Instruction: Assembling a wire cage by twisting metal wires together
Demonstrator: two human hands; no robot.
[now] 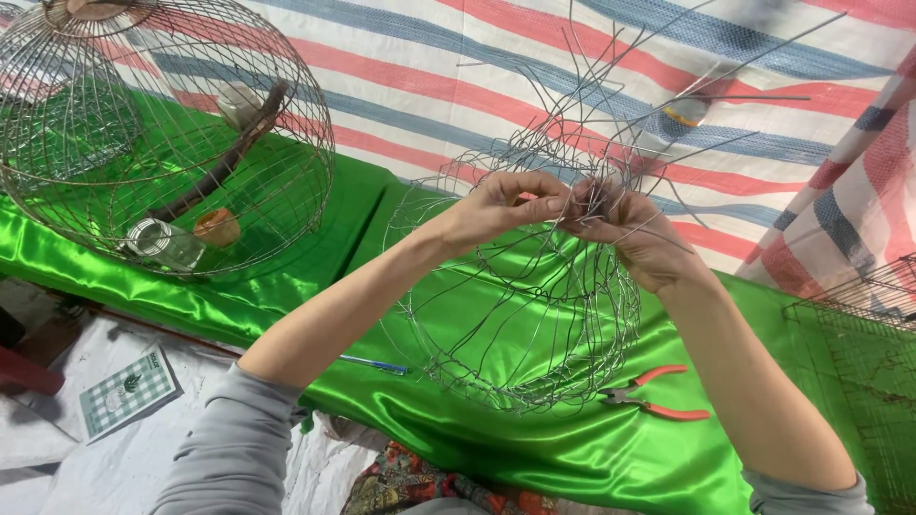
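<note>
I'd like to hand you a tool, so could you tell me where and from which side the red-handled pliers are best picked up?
Grip the pliers by the two red handles, coming from above on the right. They lie flat on the green cloth, handles spread and pointing right, jaws pointing left at the wire basket frame, so that end is crowded.

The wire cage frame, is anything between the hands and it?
Nothing visible: both the left hand and the right hand already grip the wire cage frame at its top, among loose wire ends.
</note>
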